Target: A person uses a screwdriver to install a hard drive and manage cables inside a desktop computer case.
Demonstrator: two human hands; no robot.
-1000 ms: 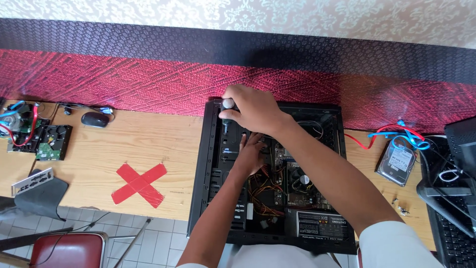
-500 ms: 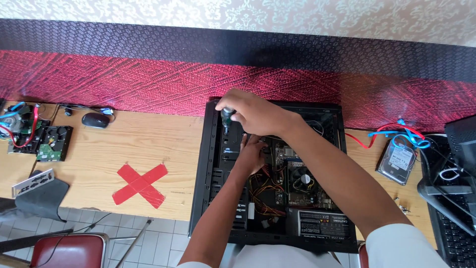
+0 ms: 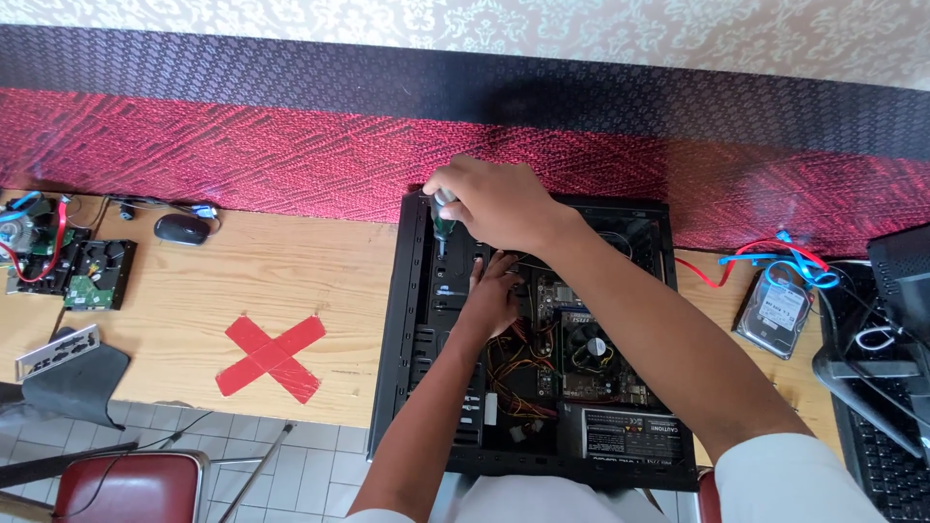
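An open black computer case (image 3: 412,320) lies flat on a wooden table (image 3: 242,281), its motherboard, fan and coloured cables showing. My right hand (image 3: 499,201) is closed around the green handle of a screwdriver (image 3: 443,221), held upright over the case's far left corner. My left hand (image 3: 492,295) reaches down inside the case just below the screwdriver, fingers resting among the parts near the motherboard; what it touches is hidden.
A red tape cross (image 3: 271,356) marks the table left of the case. A black mouse (image 3: 181,229), a hard drive (image 3: 99,274) with cables and a metal plate (image 3: 55,351) lie at far left. Another drive (image 3: 778,310) with red and blue cables and a keyboard (image 3: 882,455) sit right. A red chair (image 3: 126,489) stands below.
My right hand has stayed at the far left corner of the case, shifting slightly on the screwdriver handle. My left hand has hardly moved inside the case.
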